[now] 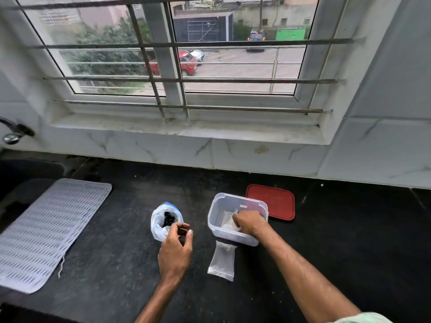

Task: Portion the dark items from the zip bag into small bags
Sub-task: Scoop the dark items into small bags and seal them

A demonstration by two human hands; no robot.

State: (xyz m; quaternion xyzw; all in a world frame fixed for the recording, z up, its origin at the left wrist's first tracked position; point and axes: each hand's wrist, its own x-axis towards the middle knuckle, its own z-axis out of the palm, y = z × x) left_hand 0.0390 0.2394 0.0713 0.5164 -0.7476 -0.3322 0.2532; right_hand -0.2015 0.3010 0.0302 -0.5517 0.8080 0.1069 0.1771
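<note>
An open zip bag (159,223) with a blue strip stands on the black counter, dark items (169,219) showing inside. My left hand (176,249) sits just in front of its mouth, fingers curled; whether it grips the bag's rim or a dark item I cannot tell. To the right, my right hand (249,222) reaches into a clear plastic box (215,214) and rests on the white small bags (228,221) lying in it; its fingertips are hidden. One small bag (222,261) lies flat on the counter in front of the box.
The box's red lid (271,203) lies behind it to the right. A white perforated mat (46,231) covers the counter's left part, beside a dark sink and tap (14,134). A tiled wall and barred window stand behind.
</note>
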